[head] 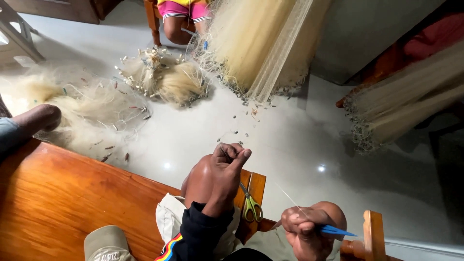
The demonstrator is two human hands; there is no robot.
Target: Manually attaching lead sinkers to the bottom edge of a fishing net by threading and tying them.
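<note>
**Thin line under tension, blades close by**

From my feed, the left hand [224,169] sits at the centre of the frame, fingers pinched shut on something fine that I cannot resolve; the right hand [304,229], low and right of centre, is closed around a blue netting needle [336,230] whose tip points toward the right edge; a pale line [290,197] rises from that fist up and to the left, toward the other hand.

What worries me most is that line; it is nearly invisible against the glossy floor [290,140], so I judge that a sharp pull from either hand could snap it or slip it out of the pinch. The green-handled scissors [251,205] rest on the wooden chair edge [256,181] between the two hands, just beside the left wrist; a careless sweep could knock them to the floor or nick the line. Loose mesh lies in heaps at the upper left [96,111], and hung netting [261,43] drops from the top centre with small weights scattered below it; a dragged line could tangle there. Another person's knee [174,26] shows at the top, well apart from the hands.
</note>
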